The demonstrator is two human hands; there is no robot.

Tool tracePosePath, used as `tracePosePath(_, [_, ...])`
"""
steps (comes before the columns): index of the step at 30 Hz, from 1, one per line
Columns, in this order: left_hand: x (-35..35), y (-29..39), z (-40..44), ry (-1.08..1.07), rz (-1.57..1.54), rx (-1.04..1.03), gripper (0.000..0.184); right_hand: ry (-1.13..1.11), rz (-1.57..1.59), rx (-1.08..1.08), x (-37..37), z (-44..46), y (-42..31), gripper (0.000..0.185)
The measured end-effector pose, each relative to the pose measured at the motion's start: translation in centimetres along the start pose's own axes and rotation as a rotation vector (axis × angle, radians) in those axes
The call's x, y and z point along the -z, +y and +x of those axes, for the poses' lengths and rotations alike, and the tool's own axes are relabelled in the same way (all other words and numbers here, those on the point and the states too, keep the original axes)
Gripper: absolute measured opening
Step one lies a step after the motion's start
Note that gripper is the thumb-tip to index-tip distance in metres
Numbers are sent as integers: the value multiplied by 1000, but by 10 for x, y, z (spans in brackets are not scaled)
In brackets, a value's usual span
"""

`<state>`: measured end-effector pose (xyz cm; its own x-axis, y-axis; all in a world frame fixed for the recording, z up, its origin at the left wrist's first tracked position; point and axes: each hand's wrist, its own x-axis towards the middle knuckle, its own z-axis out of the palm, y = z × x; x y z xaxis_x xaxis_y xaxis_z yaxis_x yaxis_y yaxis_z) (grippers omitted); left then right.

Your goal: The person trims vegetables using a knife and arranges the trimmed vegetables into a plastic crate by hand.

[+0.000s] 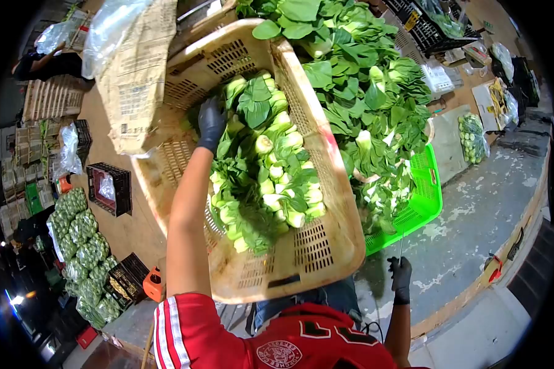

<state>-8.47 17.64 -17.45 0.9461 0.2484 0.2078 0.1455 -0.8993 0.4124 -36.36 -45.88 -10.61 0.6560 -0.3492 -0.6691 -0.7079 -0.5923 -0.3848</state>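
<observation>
In a dirty cream plastic basket [345,258] lie rows of bok choy [271,178], many with their pale cut ends showing. My left hand [212,123], in a dark glove, reaches into the basket and rests against the leaves along its far left side. Its fingers look stretched out, though leaves and shadow partly cover them. Down to the right, my right hand [401,275], also gloved, is closed on the handle of a knife [402,246]. The thin blade points up, close to a bright green crate [434,203].
A large heap of loose bok choy [363,86] rises right of the basket. A flattened cardboard piece [132,92] stands at its left. Bagged vegetables [80,246] and a black crate [109,187] sit on the floor at left. Another person's arm [49,61] shows at upper left.
</observation>
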Motion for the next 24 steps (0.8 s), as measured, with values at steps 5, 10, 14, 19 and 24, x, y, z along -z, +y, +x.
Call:
tracePosePath(5, [-71, -19, 54, -245, 311, -129, 52, 5, 145, -106, -24, -22, 5, 21])
tracePosePath(10, [-111, -35, 69, -268, 280, 51, 43, -13, 188, -132, -31, -32, -6, 18])
tracePosePath(14, [-100, -46, 60, -123, -134, -68, 47, -39, 199, -100, -34, -27, -14, 18])
tracePosePath(19, [-45, -25, 24, -46, -333, -237, 59, -67, 208, -5, -33, -20, -20, 24])
tracePosePath(24, [63, 96, -54, -107, -748, -15, 67, -95, 172, 275, -17, -26, -50, 23])
